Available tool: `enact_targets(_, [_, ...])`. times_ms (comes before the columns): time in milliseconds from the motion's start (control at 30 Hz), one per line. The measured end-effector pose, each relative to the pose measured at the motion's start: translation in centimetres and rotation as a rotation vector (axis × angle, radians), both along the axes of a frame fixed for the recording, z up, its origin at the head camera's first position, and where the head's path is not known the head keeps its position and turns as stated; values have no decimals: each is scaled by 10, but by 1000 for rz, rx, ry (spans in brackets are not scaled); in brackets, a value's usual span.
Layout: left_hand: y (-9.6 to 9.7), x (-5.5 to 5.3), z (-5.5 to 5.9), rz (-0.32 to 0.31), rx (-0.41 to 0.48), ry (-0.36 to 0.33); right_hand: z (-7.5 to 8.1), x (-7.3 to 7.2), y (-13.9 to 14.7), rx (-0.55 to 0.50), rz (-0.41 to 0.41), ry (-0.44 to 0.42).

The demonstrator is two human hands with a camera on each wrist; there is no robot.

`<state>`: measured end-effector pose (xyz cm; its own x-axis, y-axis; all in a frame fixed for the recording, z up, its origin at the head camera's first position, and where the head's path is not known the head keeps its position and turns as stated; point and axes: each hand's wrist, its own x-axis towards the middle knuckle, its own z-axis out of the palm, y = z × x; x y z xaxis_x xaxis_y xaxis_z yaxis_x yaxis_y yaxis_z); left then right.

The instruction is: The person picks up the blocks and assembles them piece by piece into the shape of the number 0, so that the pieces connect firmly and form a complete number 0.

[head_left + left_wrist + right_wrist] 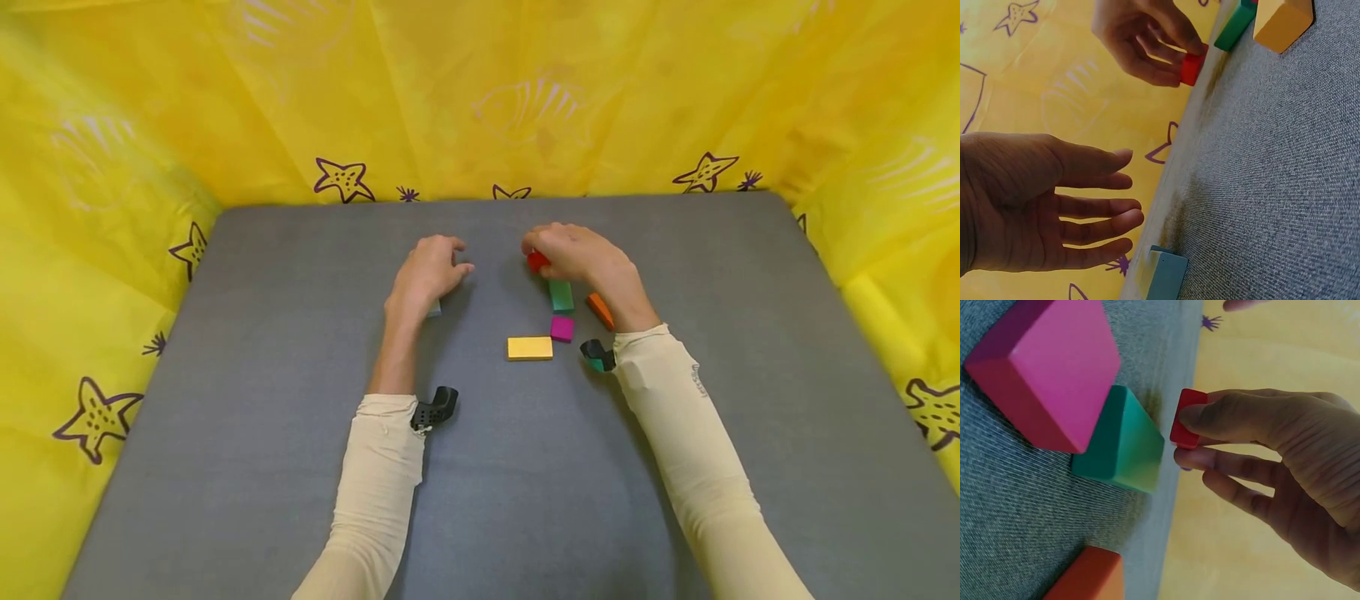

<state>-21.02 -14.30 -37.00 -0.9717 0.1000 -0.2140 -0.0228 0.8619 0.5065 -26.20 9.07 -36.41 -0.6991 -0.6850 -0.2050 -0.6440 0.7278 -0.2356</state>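
Note:
My right hand (581,254) pinches a small red block (1188,417) between thumb and fingers, just beyond the far end of a green block (561,296). In the right wrist view the red block looks raised off the table. My left hand (429,271) hovers with fingers extended and nothing in them. Below it lies a light blue block (1169,275), mostly hidden by that hand in the head view. A magenta block (562,328) touches or nearly touches the near end of the green one, and a yellow block (529,348) lies at its lower left corner.
An orange block (600,310) lies right of the green one, beside my right wrist. Under the right wrist camera (597,354) a teal piece (596,365) shows partly. The grey table (480,492) is bordered by yellow cloth (450,100) at the back and sides.

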Motion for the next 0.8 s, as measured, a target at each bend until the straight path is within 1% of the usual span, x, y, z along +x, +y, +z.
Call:
enact_targets(200, [2,0,0,4,-5,-1,-6,-3,-5,43,3,-12])
enact_targets(467, [1,-1,-1,8,-8,-9,-10,-3,-6,59,7,14])
enact_targets(800, [3,-1,1,11,-10,-15,-13,-5,-4,46,-5,-23])
